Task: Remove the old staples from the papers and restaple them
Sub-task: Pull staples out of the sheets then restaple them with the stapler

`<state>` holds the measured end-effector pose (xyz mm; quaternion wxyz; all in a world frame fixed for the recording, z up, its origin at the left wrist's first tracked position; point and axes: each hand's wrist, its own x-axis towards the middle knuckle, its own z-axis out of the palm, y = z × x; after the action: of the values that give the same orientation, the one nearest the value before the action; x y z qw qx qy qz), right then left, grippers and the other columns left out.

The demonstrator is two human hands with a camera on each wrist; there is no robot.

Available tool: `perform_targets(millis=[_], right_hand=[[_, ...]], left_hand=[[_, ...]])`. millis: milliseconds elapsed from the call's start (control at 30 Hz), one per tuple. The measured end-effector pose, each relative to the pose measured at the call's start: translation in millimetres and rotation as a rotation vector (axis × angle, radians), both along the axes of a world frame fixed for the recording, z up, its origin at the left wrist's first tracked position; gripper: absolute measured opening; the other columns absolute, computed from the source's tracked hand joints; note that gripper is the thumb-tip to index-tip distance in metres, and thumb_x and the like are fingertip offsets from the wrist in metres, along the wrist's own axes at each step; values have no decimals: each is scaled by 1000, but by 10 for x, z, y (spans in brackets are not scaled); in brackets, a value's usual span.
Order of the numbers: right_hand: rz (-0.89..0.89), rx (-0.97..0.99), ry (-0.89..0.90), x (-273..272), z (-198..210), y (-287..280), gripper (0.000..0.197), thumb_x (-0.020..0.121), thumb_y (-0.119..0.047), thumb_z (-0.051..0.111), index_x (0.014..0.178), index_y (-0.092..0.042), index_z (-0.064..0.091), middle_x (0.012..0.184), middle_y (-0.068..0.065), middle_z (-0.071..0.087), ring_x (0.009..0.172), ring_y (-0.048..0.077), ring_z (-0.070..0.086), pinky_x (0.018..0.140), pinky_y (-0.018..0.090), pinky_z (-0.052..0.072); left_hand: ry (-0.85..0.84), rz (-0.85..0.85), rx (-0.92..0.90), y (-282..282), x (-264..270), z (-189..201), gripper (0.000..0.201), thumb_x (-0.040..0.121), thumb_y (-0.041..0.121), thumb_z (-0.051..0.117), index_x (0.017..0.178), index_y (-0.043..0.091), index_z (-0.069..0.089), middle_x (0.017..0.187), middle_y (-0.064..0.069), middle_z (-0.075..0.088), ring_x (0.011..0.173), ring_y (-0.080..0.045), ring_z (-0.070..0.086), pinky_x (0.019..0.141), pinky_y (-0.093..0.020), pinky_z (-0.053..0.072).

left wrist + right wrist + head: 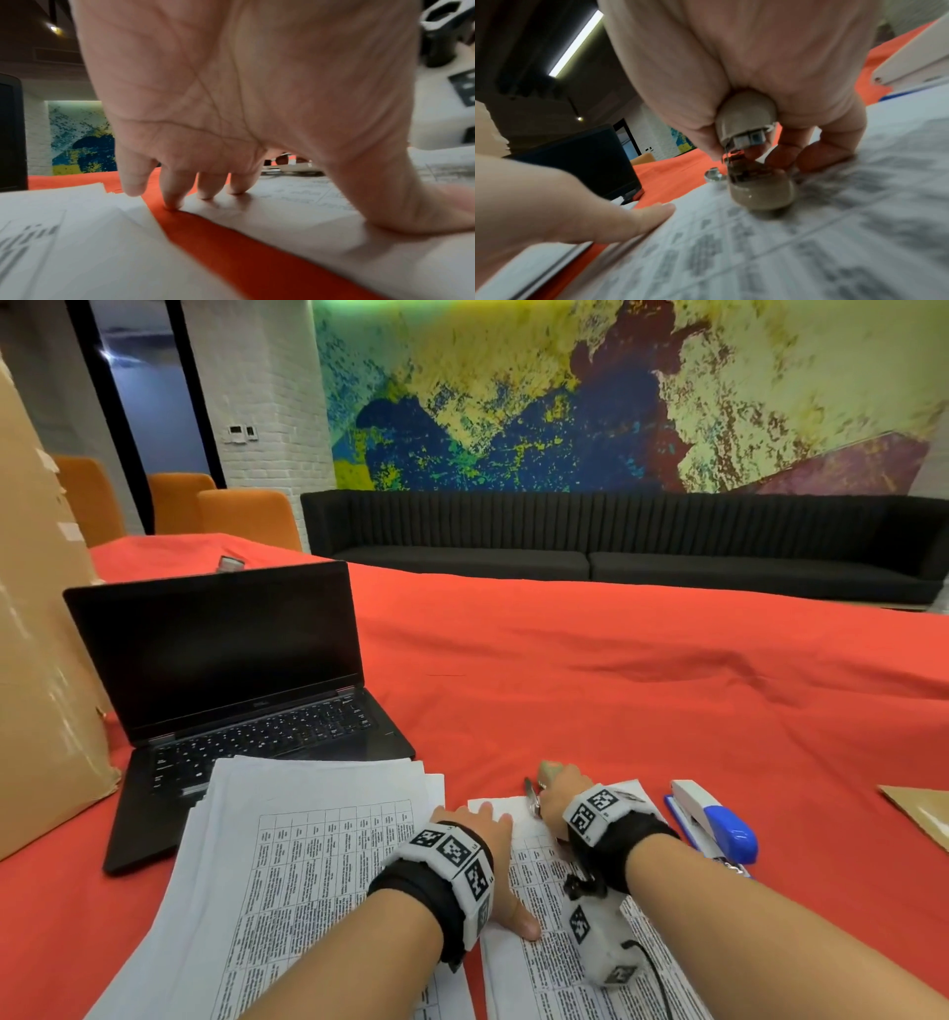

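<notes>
A stapled set of printed papers (544,968) lies on the red tablecloth in front of me. My left hand (477,819) presses it flat near its top left corner, fingers straight (205,192) and thumb spread on the sheet. My right hand (554,785) grips a beige staple remover (749,121) at the paper's top edge, thumb and fingers curled round its two handles; its lower handle touches the sheet. The remover's metal tip (531,796) shows beside my knuckles. No staple is visible. A blue and white stapler (714,819) lies just right of my right wrist.
A loose stack of printed papers (308,814) lies to the left, partly over an open black laptop (231,701). A big cardboard box (36,660) stands at the far left. A brown envelope (919,814) lies at the right edge. Red cloth (616,685) stretches beyond.
</notes>
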<state>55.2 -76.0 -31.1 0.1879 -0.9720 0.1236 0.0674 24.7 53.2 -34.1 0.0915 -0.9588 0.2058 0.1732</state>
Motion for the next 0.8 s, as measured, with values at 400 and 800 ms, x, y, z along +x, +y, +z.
perform_targets(millis=[400,800], right_hand=[[199,-142,89,-516,-94,-783,31,93,-22,45,122,-14,40,127,10,51,115,29,55,94,34,42],[32,-79,137,-324,-73,-621,41,92,-24,44,131,-14,35,134,10,46,120,30,52,101,42,42]], left_hand=[[146,-107,71,-137,-36,123,121,67,77,64,154,27,-5,162,-4,-10,147,-39,5,116,-60,10],[188,-121,159,-279,-26,160,121,67,70,70,146,46,-17,160,-13,-16,144,-46,15,114,-62,17]])
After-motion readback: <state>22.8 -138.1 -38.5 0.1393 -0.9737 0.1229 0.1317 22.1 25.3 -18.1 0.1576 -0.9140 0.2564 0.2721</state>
